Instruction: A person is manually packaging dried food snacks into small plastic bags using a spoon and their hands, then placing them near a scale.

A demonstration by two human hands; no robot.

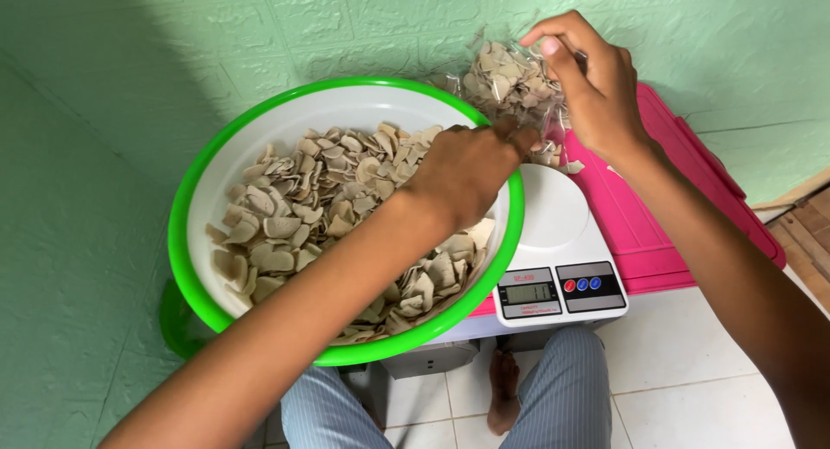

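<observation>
A clear plastic bag point(506, 82) filled with pale beige chips hangs above a white kitchen scale point(553, 220). My right hand point(596, 86) pinches the bag's top edge from the right. My left hand point(467, 168) reaches across a big white basin with a green rim point(259, 125) and touches the bag's lower left side with its fingertips. The basin holds several loose chips point(303, 207) of the same kind. A few chips lie at the far edge of the scale's round platform.
The scale's small display and coloured buttons point(562, 289) face me. It rests on a pink lidded box point(666, 190) against a green textured wall point(130, 86). Below are my striped trouser knees point(562, 388), a bare foot point(504, 388) and white floor tiles point(692, 388).
</observation>
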